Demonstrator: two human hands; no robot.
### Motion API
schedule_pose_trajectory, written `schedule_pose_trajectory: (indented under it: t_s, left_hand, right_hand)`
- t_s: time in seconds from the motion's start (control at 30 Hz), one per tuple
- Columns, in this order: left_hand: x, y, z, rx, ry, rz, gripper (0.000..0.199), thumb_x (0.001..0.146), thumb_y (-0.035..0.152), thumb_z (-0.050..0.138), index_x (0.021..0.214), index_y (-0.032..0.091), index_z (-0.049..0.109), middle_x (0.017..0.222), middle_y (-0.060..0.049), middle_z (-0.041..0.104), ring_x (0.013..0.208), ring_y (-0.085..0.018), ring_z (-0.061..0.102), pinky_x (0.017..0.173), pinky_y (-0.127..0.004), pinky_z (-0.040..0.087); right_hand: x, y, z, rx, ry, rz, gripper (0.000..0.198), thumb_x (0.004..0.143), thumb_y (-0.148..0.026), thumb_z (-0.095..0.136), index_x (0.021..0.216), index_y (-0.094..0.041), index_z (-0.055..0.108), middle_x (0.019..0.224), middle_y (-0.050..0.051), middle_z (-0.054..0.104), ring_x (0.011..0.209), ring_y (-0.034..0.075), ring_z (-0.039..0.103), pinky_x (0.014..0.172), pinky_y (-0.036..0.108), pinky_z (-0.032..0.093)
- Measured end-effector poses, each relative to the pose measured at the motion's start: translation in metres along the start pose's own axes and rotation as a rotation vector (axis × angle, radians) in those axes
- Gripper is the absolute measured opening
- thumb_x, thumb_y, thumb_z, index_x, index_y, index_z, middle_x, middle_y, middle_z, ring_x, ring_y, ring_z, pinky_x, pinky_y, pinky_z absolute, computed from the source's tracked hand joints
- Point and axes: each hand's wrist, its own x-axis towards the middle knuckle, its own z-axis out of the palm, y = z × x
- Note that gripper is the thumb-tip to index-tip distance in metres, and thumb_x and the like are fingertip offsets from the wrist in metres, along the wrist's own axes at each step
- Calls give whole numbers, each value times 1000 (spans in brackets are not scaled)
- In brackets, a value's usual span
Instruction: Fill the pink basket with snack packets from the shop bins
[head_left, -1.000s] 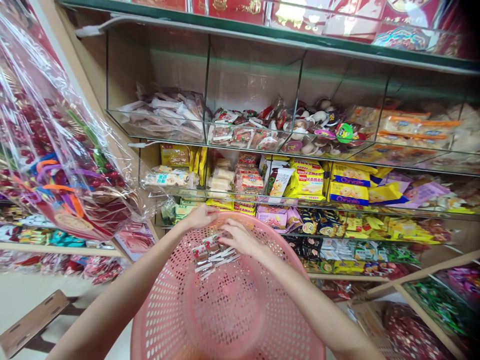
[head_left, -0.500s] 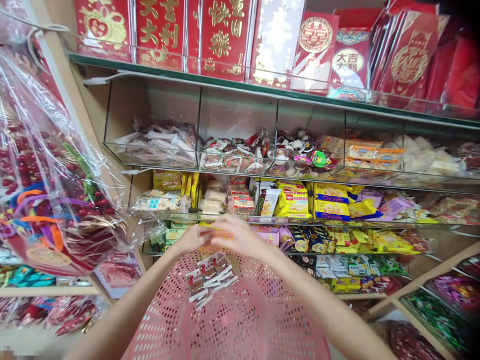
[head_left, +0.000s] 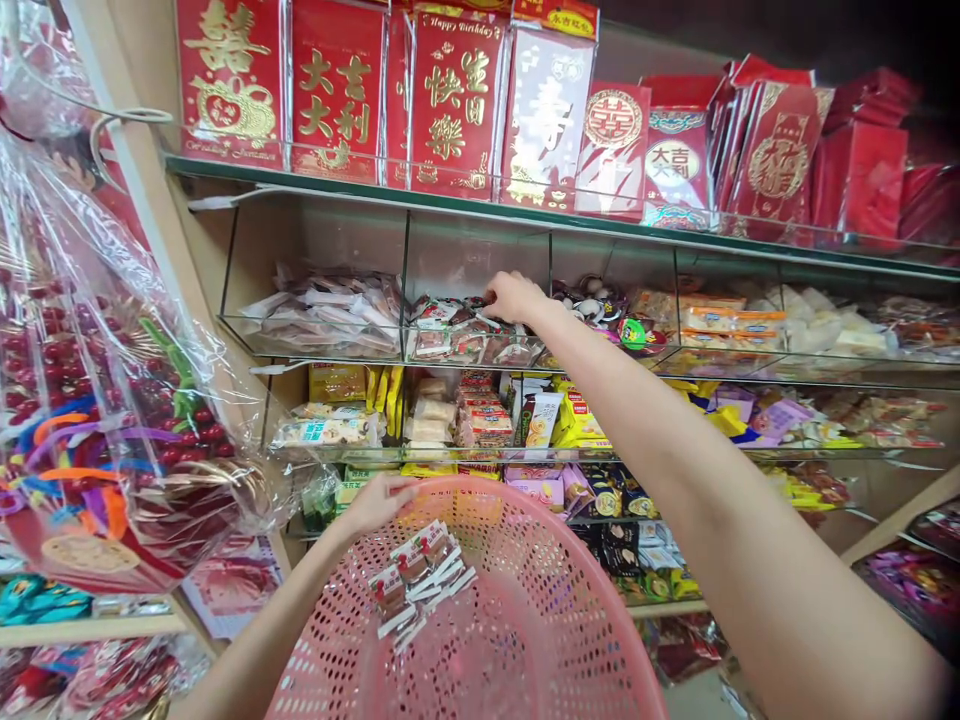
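Left hand (head_left: 381,503) on pink basket (head_left: 517,530), right hand (head_left: 517,297) at shelved wrapped snacks (head_left: 444,318).

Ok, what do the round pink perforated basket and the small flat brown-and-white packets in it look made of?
Basket: likely moulded plastic, semi-gloss; even colour, regular holes, soft sheen.
Packets: probably thin plastic film, fairly glossy; brown seems to show through below white printed areas. Paper can't be excluded.

Between the packets (head_left: 454,338) and the glass shelf (head_left: 495,203) above lay an open gap, partly filled by the right hand (head_left: 516,297). A divider (head_left: 407,270) bounded it at left, a low pane along the front. The basket (head_left: 607,600), its mouth open upward, blocked some lower goods (head_left: 540,483); the bouquet (head_left: 180,440) crowded the left. Depth behind the hand was hard to judge.
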Motion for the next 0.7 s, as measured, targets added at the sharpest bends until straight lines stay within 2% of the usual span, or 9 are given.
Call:
schedule_pose_trajectory:
  t_s: [0.13,0.23,0.33,0.43,0.57,0.7]
  left_hand:
    - [1,-4,-2,4,29,18,55,73,59,47,95,14,70,67,-2,67,63,-18,54,59,-27,40]
    - [2,-8,-2,6,32,28,56,73,60,47,95,14,70,67,-2,67,64,-19,54,60,-27,40]
    - [3,-10,-2,9,13,27,55,74,59,46,93,14,70,66,-2,66,62,-18,53,59,-26,39]
    - [3,-7,-2,-9,-11,33,53,76,57,45,92,13,70,68,-2,66,62,-17,53,60,-25,39]
    - [1,0,-1,1,-6,23,51,75,56,46,90,14,70,66,-2,65,62,-17,53,60,-26,39]
    - [3,4,2,20,-4,65,48,76,53,45,90,15,71,66,-2,66,63,-17,54,59,-26,39]
  right_hand:
    - [0,-7,9,-10,64,56,21,75,-11,55,95,-13,64,110,17,59,101,29,57,84,41,45]
    - [1,-4,6,80,208,124,23,79,-8,48,97,-10,61,107,19,58,103,30,56,85,44,45]
    - [-2,-1,-4,341,366,157,16,79,-9,47,88,-9,61,90,14,62,93,26,60,81,40,47]
    - [-17,-2,-15,747,427,164,11,81,-13,47,83,-11,58,70,6,60,70,18,63,66,32,51]
    - [-56,-13,-21,1168,377,142,5,80,-17,54,77,-14,54,64,1,56,56,9,58,52,21,46]
    - [-99,-27,-14,1356,179,101,7,78,-19,58,76,-14,55,62,-1,56,54,6,56,48,18,42]
